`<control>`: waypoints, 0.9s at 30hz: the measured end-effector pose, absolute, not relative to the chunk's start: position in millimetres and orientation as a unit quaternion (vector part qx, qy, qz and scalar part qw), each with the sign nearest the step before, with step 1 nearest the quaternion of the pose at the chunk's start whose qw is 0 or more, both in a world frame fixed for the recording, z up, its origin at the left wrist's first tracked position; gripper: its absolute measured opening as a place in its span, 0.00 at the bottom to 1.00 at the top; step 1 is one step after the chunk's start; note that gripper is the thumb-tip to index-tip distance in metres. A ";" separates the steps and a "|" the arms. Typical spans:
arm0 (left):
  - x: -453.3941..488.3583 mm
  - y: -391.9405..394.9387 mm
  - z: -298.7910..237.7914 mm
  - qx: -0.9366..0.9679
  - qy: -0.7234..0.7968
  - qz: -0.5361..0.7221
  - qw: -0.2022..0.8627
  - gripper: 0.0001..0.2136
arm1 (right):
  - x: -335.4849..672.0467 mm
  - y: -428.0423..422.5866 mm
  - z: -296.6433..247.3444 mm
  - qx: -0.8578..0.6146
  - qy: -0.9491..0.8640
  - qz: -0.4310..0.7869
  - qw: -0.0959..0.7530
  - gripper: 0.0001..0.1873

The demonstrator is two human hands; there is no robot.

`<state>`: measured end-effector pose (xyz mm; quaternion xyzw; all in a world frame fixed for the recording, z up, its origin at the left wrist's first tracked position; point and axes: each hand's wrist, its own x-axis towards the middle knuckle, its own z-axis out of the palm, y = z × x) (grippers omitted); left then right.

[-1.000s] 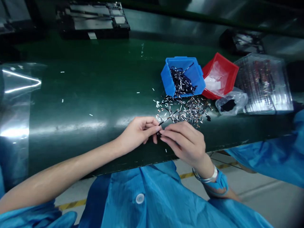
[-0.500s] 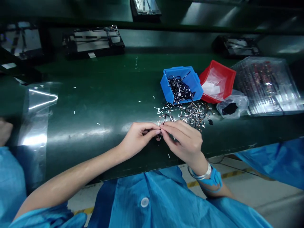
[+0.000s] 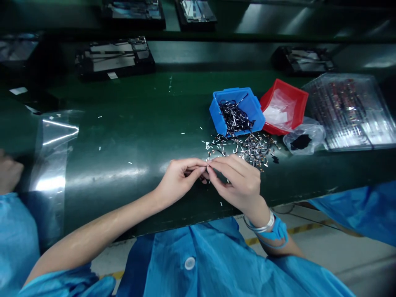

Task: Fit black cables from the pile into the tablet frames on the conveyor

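Note:
My left hand (image 3: 182, 178) and my right hand (image 3: 238, 177) meet fingertip to fingertip above the green bench, each in a pinch. Between them is a short thin cable, mostly hidden by the fingers; a dark bit shows below the left fingertips. Just beyond the right hand lies a loose pile of short cables (image 3: 256, 148) with pale and copper-coloured ends. Small white slips (image 3: 208, 145) are scattered beside the pile. Behind it stands a blue bin (image 3: 216, 117) holding many thin black cables (image 3: 235, 117) with white tags.
A red bin (image 3: 298, 109) with clear plastic inside adjoins the blue one. Right of it are a plastic bag (image 3: 315, 136) with something black and stacked clear trays (image 3: 355, 115). Black device units (image 3: 117, 57) line the back. Another person's hand (image 3: 9, 171) is at the left edge.
Two black units at the back have shifted left, and another shows on the upper level. A black cable loop by my right fingers no longer shows. My hands stay pinched together.

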<state>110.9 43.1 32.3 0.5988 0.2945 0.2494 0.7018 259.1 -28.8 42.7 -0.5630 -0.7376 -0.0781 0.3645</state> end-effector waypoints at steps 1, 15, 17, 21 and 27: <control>110.9 43.5 32.4 0.607 0.297 0.251 0.693 0.05 | 259.8 -28.2 42.8 -0.572 -0.733 -0.080 0.360 0.06; 107.7 44.3 32.6 0.512 0.278 0.201 0.787 0.13 | 264.8 -30.2 50.8 -0.576 -0.707 -0.043 0.408 0.05; 106.8 44.6 35.5 0.561 0.288 0.202 0.749 0.12 | 265.3 -29.8 51.5 -0.578 -0.706 -0.021 0.409 0.05; 105.8 47.2 36.4 0.598 0.287 0.199 0.721 0.10 | 278.4 -25.4 49.6 -0.591 -0.705 -0.029 0.392 0.07; 105.7 51.9 32.6 0.486 0.260 0.200 0.810 0.17 | 296.9 -19.9 49.0 -0.702 -0.585 -0.047 0.403 0.07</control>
